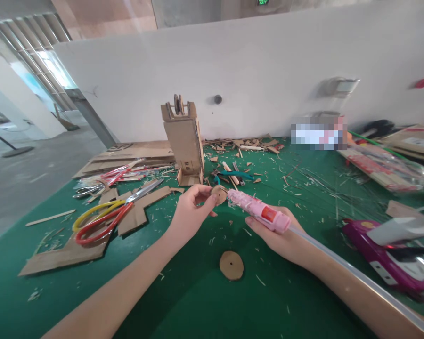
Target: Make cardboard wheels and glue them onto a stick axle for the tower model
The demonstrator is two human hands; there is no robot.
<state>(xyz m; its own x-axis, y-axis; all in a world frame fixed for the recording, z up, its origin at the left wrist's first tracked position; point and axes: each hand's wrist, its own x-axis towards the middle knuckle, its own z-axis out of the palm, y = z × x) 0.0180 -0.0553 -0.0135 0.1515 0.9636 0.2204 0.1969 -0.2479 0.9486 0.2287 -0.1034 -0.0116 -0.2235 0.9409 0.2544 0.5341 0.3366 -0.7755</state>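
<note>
Between the thumb and fingers of my left hand [197,207] is a small cardboard disc [219,196] with a hole in its middle. My right hand [281,235] is wrapped round a pink hot glue gun [257,210], and a long clear glue stick [353,270] runs out of its back along my forearm. The gun's nozzle is at the right edge of the small disc; whether it touches, I cannot tell. Below, a larger cardboard disc [232,265] with a centre hole lies flat on the green table. Behind my left hand stands a cardboard tower [183,146] with small wheels on top.
Scissors [106,214] with yellow and red handles lie on cardboard scraps [67,252] at left. Teal-handled pliers [236,174] rest behind the gun. At right is a purple power strip [385,259] with a white plug. Cardboard bits line the white wall [254,70].
</note>
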